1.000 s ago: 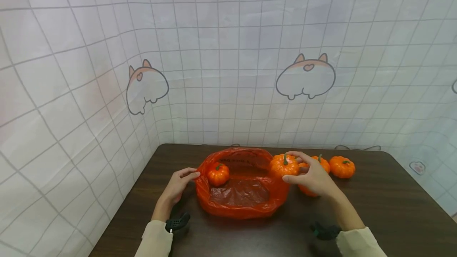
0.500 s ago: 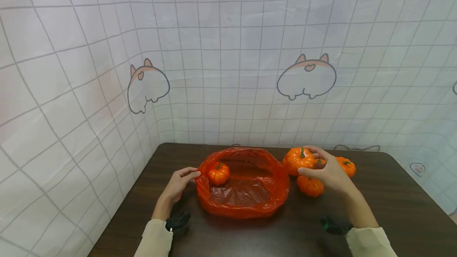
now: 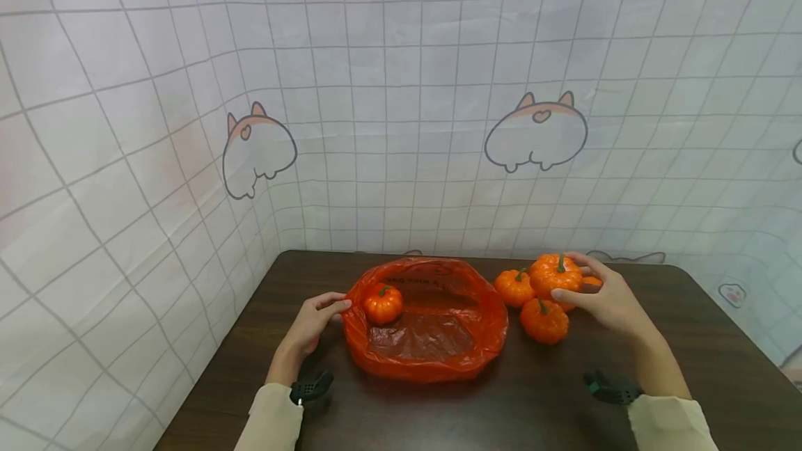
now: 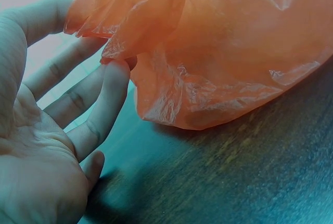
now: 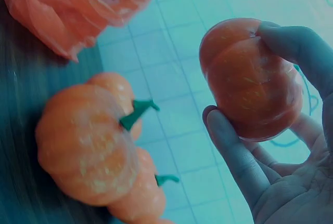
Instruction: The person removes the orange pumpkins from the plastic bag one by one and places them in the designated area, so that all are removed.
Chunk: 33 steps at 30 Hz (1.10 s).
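My left hand (image 3: 313, 323) pinches the left rim of an open red plastic bag (image 3: 426, 371); the left wrist view shows the fingers at the bag's folded edge (image 4: 140, 21). Inside the bag, at its left, lies a small orange pumpkin (image 3: 383, 305) with a green stem. My right hand (image 3: 604, 298) grips another orange pumpkin (image 3: 555, 277) between thumb and fingers, stem up, to the right of the bag. Below and around it sit more pumpkins, including one beside the bag (image 3: 514, 289) and one nearer me (image 3: 544, 322). The held pumpkin and the hand partly hide others behind them.
Everything stands on a dark wooden table (image 3: 426, 416). A white grid-patterned cloth (image 3: 401, 124) hangs behind and along the left side. Wrist straps with dark devices (image 3: 311, 388) are on both forearms.
My right hand has carried the held pumpkin rightward, from the bag's right rim to over the other pumpkins. The pumpkin beside the bag has come into sight. My left hand stays on the rim.
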### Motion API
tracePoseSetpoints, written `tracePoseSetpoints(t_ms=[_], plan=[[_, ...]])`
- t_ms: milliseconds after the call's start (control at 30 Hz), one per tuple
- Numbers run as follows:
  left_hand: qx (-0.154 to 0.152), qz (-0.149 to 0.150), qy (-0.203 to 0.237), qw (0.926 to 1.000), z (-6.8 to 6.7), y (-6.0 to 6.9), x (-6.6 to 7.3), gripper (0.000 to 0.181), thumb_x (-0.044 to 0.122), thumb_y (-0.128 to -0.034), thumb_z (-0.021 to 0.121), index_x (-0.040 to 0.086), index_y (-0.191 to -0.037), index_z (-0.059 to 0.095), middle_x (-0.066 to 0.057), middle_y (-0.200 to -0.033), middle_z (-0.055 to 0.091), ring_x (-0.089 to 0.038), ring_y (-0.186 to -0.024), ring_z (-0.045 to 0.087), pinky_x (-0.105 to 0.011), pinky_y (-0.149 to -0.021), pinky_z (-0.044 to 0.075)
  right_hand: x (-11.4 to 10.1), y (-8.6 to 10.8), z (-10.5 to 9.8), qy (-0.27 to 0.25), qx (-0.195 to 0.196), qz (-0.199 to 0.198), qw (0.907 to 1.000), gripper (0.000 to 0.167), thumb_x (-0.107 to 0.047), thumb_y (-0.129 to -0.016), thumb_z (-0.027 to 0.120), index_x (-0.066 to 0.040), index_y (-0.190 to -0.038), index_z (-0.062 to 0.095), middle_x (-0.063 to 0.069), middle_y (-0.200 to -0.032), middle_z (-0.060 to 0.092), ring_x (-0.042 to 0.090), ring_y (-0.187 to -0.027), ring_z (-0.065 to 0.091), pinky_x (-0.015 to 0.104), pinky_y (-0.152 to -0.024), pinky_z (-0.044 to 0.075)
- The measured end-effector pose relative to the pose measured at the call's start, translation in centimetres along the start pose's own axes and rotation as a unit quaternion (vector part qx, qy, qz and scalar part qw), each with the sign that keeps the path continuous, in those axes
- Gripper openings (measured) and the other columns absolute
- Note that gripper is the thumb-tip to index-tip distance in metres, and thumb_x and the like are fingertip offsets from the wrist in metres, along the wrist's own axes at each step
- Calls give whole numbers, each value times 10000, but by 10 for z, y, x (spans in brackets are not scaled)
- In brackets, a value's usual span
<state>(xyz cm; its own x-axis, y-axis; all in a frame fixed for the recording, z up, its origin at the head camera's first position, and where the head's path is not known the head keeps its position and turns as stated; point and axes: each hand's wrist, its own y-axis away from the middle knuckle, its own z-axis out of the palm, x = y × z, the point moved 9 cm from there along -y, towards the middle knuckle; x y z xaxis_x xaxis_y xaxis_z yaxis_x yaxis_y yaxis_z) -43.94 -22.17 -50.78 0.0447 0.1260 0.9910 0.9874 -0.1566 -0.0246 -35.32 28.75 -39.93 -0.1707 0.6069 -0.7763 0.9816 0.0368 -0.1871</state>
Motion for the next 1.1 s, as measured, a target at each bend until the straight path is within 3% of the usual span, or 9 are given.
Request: tracePoseSetpoints(t_ms=[233, 467, 933, 1100], plan=[[-16, 33, 43, 10000, -1, 0, 1, 340, 264, -971, 699, 10, -1196, 707, -1, -994, 755, -207, -897, 687, -551, -1132, 376, 15, 3, -12, 166, 98, 132, 9997, 818, -424, -935, 735, -149, -1594, 335, 312, -1534, 373, 504, -1284, 476, 611, -931, 488], [-71, 28, 107, 9999, 0, 1, 2, 381, 256, -970, 704, -27, -1224, 684, -11, -992, 754, -228, -891, 689, -560, -1148, 363, 31, 4, -14, 167, 54, 415, 9990, 867, -468, -933, 722, -152, -1611, 285, 336, -1590, 294, 556, -1406, 309, 761, -973, 379], [-132, -7, 195, 9997, 2, 2, 3, 380, 241, -969, 706, -34, -1229, 678, -4, -990, 758, -239, -880, 705, -540, -1137, 397, 60, 17, -17, 164, -52, 806, 9966, 908, -480, -950, 696, -111, -1625, 214, 389, -1582, 244, 584, -1380, 306, 727, -937, 434], [-121, -33, 169, 9998, 1, 2, 1, 387, 250, -967, 709, -32, -1230, 679, -8, -997, 759, -232, -879, 705, -537, -1134, 400, 72, 22, -19, 118, -177, 915, 9956, 903, -469, -958, 688, -86, -1618, 206, 393, -1515, 312, 545, -1310, 395, 679, -904, 476]])
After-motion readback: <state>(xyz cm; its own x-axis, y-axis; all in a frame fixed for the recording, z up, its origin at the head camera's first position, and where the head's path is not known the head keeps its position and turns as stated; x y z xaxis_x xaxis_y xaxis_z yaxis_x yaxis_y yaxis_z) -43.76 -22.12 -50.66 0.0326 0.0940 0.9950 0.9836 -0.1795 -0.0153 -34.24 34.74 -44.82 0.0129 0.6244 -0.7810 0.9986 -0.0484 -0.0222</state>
